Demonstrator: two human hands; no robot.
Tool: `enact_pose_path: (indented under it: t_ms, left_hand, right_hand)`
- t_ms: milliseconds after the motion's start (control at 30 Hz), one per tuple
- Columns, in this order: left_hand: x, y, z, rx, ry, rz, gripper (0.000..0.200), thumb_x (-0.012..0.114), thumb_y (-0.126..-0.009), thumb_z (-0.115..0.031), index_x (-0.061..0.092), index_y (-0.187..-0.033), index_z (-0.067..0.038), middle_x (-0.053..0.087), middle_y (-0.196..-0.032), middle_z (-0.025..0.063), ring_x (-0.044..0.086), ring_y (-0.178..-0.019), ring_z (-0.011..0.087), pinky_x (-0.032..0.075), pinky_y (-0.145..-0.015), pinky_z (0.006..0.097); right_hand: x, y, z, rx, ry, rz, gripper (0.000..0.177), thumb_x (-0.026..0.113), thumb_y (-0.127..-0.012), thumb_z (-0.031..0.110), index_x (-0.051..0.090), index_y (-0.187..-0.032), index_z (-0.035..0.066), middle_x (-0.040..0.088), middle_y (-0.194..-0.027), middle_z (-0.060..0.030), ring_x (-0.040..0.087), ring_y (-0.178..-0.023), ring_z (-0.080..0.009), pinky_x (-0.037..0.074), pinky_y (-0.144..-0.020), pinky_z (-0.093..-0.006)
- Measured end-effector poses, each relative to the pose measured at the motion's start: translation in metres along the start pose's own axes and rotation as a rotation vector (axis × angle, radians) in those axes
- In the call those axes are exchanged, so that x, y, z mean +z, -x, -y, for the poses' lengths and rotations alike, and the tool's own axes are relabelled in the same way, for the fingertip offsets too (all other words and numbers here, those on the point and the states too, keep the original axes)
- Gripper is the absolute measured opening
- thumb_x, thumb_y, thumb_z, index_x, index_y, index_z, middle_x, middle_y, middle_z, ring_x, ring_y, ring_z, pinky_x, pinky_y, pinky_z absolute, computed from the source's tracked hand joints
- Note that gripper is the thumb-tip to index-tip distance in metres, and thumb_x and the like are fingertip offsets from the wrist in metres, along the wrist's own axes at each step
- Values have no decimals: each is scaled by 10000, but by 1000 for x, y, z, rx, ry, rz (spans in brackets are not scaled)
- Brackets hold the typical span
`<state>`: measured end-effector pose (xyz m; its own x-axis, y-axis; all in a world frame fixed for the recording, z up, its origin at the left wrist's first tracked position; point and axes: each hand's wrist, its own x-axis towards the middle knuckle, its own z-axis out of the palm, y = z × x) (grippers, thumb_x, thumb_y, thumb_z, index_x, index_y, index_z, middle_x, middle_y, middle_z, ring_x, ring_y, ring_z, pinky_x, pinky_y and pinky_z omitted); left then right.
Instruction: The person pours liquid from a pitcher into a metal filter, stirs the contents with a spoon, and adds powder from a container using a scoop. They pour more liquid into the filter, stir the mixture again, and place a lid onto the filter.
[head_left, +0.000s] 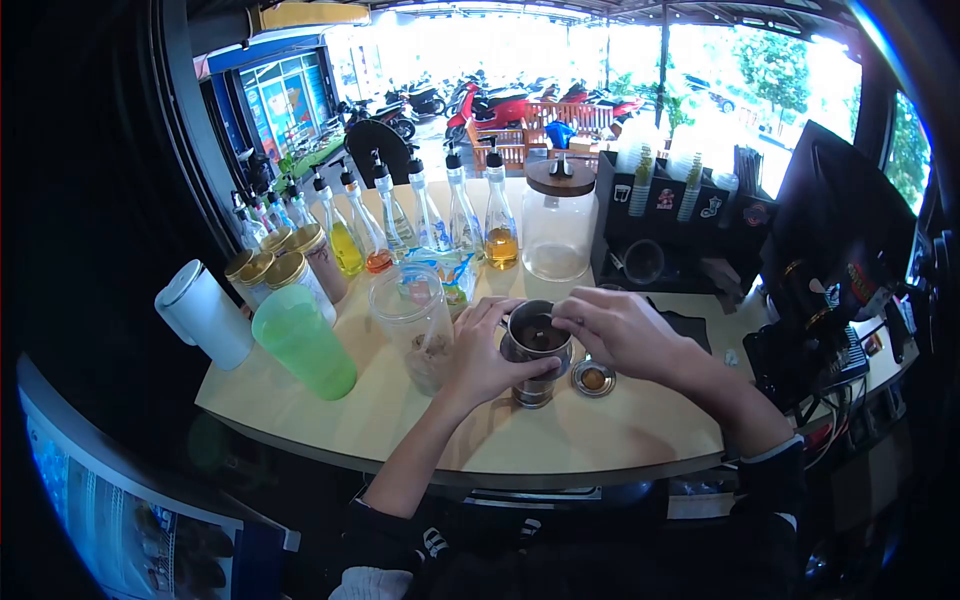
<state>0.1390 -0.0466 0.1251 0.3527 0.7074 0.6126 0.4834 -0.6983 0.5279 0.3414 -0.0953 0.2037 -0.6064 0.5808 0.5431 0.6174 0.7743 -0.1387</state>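
Observation:
A steel cup point(533, 392) stands upright near the front of the counter, dark inside. My left hand point(490, 350) is wrapped round its upper part, the thumb across the near side. My right hand point(615, 325) is closed in a pinch over the cup's right rim; what its fingertips hold, if anything, is too small to make out. Just right of the cup lies a small round metal dish point(594, 379) with something brown in it. A clear jug point(405, 310) with brownish contents stands close beside my left hand.
Several pump bottles point(430, 215) line the counter's back. A lidded glass jar point(558, 230) stands right of them. At left are a green tumbler point(305, 345), a white jug point(208, 315) and gold-lidded canisters point(290, 270). A black cup holder point(680, 225) and a black machine point(830, 260) stand right.

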Motion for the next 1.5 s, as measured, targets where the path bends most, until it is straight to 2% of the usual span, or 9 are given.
enact_pose_path:
  t_ms: [67,300,500,600,700,833,1067,1333,1500]
  left_hand:
    - [-3,-4,-4,-48,8,73,787,848,-549,-514,596,-1121,-36,576,-1112,88,548,-1092,269,407,-962,421]
    - [-6,-6,-8,-108,82,122,769,858,-567,-456,577,-1130,-13,588,-1074,109,596,-1030,267,446,-933,385]
    - [-5,-7,-8,-80,164,90,754,886,-556,-353,563,-1149,-18,569,-1105,105,584,-1060,242,461,-928,357]
    - [-8,-12,-7,-35,172,75,758,889,-547,-329,556,-1161,-34,557,-1119,97,571,-1073,244,449,-951,360]
    - [-11,-16,-6,26,155,70,760,886,-552,-306,544,-1181,-50,540,-1148,92,550,-1106,247,434,-975,368]
    - [-14,-21,-12,78,235,120,791,888,-550,-239,515,-1225,-68,481,-1251,92,488,-1198,250,392,-1032,366]
    - [-17,-31,-11,152,269,193,797,864,-564,-159,488,-1262,-83,425,-1320,96,392,-1298,256,354,-1077,376]
    - [-16,-34,-6,171,336,233,800,845,-570,-119,473,-1277,-92,389,-1349,101,380,-1310,260,343,-1092,373]
    - [-19,-35,-6,186,305,224,815,854,-562,-127,471,-1281,-97,394,-1347,107,384,-1307,268,350,-1085,381]
  right_hand:
    - [4,7,-3,-46,-14,-13,148,643,-836,111,589,-958,47,586,-821,-90,629,-745,-287,518,-591,-373]
    - [16,20,-13,-124,-61,-99,208,670,-793,63,561,-969,45,555,-829,-77,610,-718,-255,505,-548,-359]
    - [17,25,-14,-238,-87,-204,264,700,-757,30,559,-980,31,537,-790,-70,586,-678,-230,488,-513,-329]
    - [20,29,-20,-190,-58,-250,265,707,-766,49,570,-991,29,546,-796,-66,590,-670,-222,488,-511,-329]
    - [17,31,-13,-275,-85,-242,262,715,-772,76,586,-996,36,557,-801,-61,595,-664,-212,485,-504,-323]
    - [15,37,-23,-287,61,-319,310,731,-763,105,608,-1040,38,568,-808,-49,593,-662,-182,472,-491,-296]
    - [13,48,-18,-320,88,-234,436,735,-718,82,591,-1123,11,578,-839,-60,614,-701,-183,498,-519,-290]
    - [16,50,-15,-314,22,-196,380,713,-747,42,591,-1105,8,593,-900,-86,643,-781,-209,529,-582,-304]
    - [18,54,-19,-232,-82,-274,344,714,-785,66,586,-1099,13,613,-913,-101,644,-774,-226,536,-605,-316]
